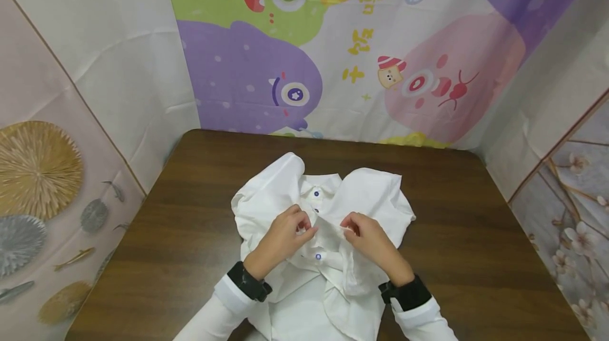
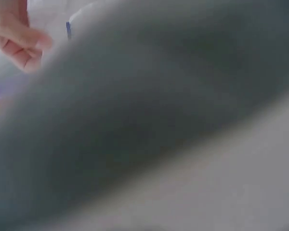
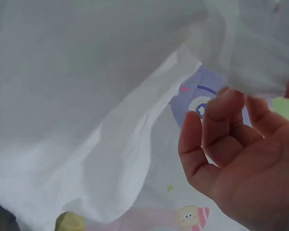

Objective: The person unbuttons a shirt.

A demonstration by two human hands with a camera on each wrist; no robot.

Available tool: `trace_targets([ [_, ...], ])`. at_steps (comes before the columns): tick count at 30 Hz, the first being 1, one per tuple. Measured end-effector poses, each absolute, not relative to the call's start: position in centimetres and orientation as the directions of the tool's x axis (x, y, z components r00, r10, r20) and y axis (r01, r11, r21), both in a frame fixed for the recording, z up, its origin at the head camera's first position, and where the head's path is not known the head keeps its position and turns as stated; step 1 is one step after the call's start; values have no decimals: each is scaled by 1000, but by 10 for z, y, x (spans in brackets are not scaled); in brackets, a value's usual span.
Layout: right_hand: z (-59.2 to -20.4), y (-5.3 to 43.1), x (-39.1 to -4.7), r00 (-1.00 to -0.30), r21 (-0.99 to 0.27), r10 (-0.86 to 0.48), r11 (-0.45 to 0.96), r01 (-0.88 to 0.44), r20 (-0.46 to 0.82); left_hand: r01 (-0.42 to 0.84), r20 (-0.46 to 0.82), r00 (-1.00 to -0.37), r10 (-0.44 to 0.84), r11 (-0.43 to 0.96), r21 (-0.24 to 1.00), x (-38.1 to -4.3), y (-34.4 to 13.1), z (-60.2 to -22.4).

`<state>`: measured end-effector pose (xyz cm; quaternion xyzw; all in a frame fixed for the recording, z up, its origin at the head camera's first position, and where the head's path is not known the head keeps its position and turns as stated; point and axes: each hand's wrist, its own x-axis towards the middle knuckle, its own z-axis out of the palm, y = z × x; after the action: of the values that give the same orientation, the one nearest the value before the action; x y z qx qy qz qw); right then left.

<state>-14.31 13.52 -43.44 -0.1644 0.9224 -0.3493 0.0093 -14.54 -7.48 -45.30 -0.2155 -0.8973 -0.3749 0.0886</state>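
A white shirt (image 1: 304, 291) with blue buttons lies on the brown table, its collar (image 1: 321, 185) toward the far edge. My left hand (image 1: 285, 235) is at the shirt's front opening, with its curled fingers and thumb pinching the cloth. Across the opening, my right hand (image 1: 371, 240) pinches the other front edge between thumb and fingers. A blue button (image 1: 318, 257) shows below and between the hands, and another button (image 1: 316, 193) sits near the collar. In the right wrist view, lifted cloth (image 3: 130, 144) hangs beside the right hand (image 3: 250, 154). A dark blur covers most of the left wrist view.
The brown wooden table (image 1: 461, 224) extends on both sides of the shirt. A curtain with cartoon figures (image 1: 342, 108) hangs behind it. Patterned cloth panels (image 1: 57, 182) stand at left and right. Both wrists wear black straps (image 1: 247, 282).
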Motion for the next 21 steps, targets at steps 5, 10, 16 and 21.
trace_targets([
  [5, -445, 139, -138, -934, -587, -353, 745, -317, 56, 425, 236, -903, 359, 670, 609, -141, -79, -462],
  [10, -457, 137, -132, -937, -539, -350, 790, -291, -8, 401, 169, -908, 383, 680, 614, -137, -82, -473],
  [16, -467, 135, -129, -941, -495, -337, 824, -275, -38, 362, 107, -916, 386, 686, 631, -135, -84, -483],
  [21, -470, 133, -128, -938, -466, -330, 850, -247, -105, 357, 93, -916, 389, 690, 630, -133, -84, -489],
])
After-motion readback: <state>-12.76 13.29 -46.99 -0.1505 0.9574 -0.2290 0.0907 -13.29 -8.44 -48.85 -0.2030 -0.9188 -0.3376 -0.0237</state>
